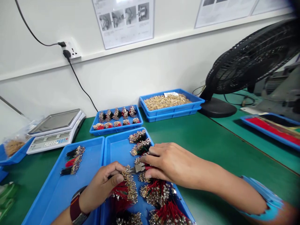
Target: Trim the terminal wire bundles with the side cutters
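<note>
My left hand [105,184] is closed around a bundle of red wires with metal terminals [125,189] over the middle blue tray [117,150]. My right hand [167,162] reaches in from the right, its fingers closed on a pair of small cutters [138,168] whose tip meets the bundle. Several more bundles of red and black terminal wires [161,200] lie in this tray under and around both hands. A watch sits on my left wrist.
The left blue tray [58,190] holds three wire bundles [73,159]. Behind are a tray of sorted bundles [116,117], stacked trays of loose brass terminals [167,101], a scale [55,129], a black fan [253,59] and a right tray with red wires [269,126].
</note>
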Demonstrator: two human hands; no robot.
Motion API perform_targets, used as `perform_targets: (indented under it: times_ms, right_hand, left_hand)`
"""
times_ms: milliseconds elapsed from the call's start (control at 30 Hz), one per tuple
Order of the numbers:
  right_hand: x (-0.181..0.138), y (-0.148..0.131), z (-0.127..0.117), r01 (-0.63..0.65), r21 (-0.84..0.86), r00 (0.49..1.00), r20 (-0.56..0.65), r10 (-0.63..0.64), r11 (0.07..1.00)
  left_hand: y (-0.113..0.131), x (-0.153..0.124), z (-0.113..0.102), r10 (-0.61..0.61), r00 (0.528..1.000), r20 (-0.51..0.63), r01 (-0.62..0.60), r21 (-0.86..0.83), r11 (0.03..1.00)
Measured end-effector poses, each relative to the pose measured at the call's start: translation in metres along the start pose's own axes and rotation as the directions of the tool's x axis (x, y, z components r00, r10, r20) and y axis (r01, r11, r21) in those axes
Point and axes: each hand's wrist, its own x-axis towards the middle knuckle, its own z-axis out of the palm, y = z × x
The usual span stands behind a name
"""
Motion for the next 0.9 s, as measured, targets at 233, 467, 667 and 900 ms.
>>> perform_targets:
  times_ms: [233, 467, 667, 900]
  right_hand:
    - [0.0009, 0.0003, 0.0017, 0.005, 0.031, 1.0, 0.014, -0.006, 1.0]
    - [-0.0006, 0.0012, 0.001, 0.027, 0.06, 1.0, 0.01, -0.028, 0.998]
    - [0.0007, 0.004, -0.0002, 0.049, 0.109, 0.997, 0.061, -0.056, 0.993]
    - [0.0007, 0.0057, 0.0006, 0.077, 0.092, 0.993, 0.078, -0.084, 0.993]
  left_hand:
    - [0.0091, -0.0004, 0.0007, 0.047, 0.999, 0.0, -0.047, 0.103, 0.994]
    - [0.0065, -0.0042, -0.0016, 0.057, 0.998, 0.008, -0.057, 0.219, 0.974]
    - [0.0064, -0.0027, -0.0039, 0.172, 0.983, 0.066, -0.184, 0.345, 0.921]
    - [0.0054, -0.0025, -0.0059, 0.198, 0.976, 0.088, -0.216, 0.372, 0.903]
